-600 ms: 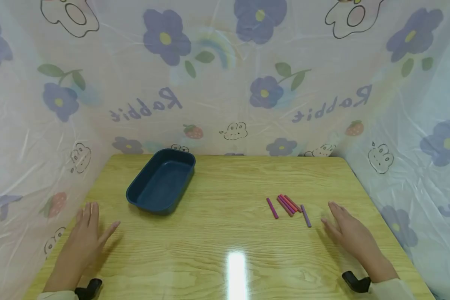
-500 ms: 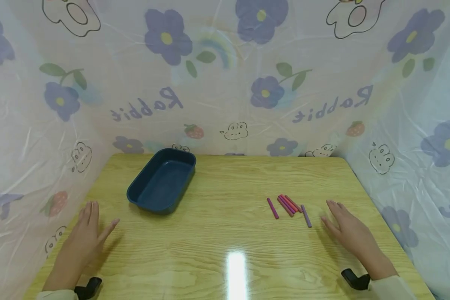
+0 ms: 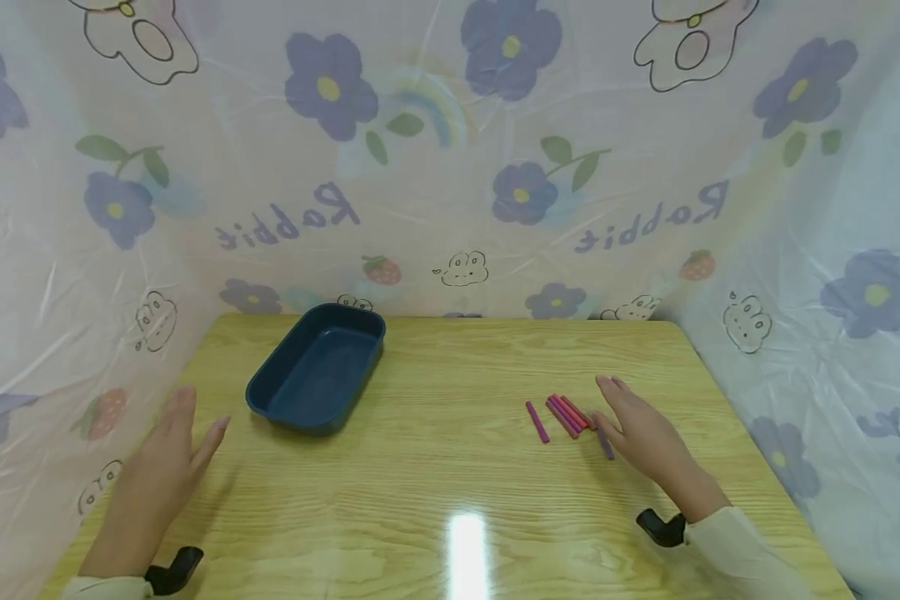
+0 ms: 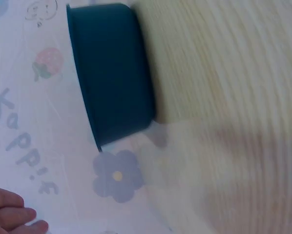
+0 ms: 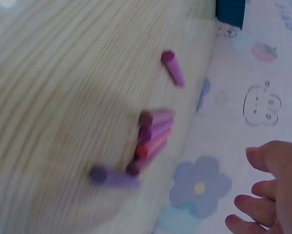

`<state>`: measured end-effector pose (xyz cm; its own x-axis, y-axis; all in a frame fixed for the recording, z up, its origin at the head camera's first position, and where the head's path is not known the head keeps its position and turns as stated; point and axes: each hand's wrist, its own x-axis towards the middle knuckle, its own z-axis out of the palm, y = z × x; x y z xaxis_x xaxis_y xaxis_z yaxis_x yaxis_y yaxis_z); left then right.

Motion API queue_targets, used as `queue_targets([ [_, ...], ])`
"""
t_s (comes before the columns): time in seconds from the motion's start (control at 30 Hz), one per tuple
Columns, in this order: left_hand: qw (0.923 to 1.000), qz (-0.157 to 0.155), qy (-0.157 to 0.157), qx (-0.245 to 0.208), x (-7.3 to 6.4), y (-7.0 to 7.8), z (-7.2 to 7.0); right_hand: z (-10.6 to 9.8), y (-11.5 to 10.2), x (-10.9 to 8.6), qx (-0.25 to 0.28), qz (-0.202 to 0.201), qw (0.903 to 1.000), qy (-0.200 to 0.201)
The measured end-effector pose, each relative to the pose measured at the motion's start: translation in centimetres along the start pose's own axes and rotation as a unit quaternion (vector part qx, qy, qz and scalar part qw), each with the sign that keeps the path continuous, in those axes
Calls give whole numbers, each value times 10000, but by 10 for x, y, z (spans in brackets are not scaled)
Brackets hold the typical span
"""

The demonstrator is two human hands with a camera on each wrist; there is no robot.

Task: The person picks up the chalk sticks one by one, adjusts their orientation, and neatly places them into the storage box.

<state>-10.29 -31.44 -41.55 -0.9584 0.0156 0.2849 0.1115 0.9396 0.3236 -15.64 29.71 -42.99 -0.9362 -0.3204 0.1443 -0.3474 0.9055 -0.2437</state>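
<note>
In the head view my right hand (image 3: 648, 437) hovers over the right side of the table, fingers extended and holding nothing. Its thumb overlaps the upper end of a purple crayon-like stick (image 3: 606, 447); contact cannot be told. Just left lies a side-by-side cluster of pink, red and brownish sticks (image 3: 568, 415), with a lone magenta stick (image 3: 537, 422) beyond. The right wrist view shows the purple stick (image 5: 114, 177) apart from the fingers (image 5: 256, 209). My left hand (image 3: 153, 479) is held above the left table edge, fingers extended, holding nothing, near a dark blue bin (image 3: 318, 379).
The wood-grain table (image 3: 420, 467) carries the bin at back left and the sticks at right. A printed curtain (image 3: 412, 208) encloses the back and both sides. A light reflection (image 3: 468, 550) shines at the table's front.
My right hand has moved left and slightly up in the view, from beside the purple stick to over it. The left hand has shifted slightly; the head view has tilted a little.
</note>
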Motion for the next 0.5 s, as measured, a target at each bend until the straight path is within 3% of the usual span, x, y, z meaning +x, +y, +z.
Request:
queue_targets([
  [0.23, 9998, 98, 31, 164, 8, 15, 1, 12, -25, 30, 7, -421, 9991, -66],
  [0.5, 9996, 246, -86, 105, 18, 28, 8, 21, -52, 64, 33, -1202, 9927, -23],
])
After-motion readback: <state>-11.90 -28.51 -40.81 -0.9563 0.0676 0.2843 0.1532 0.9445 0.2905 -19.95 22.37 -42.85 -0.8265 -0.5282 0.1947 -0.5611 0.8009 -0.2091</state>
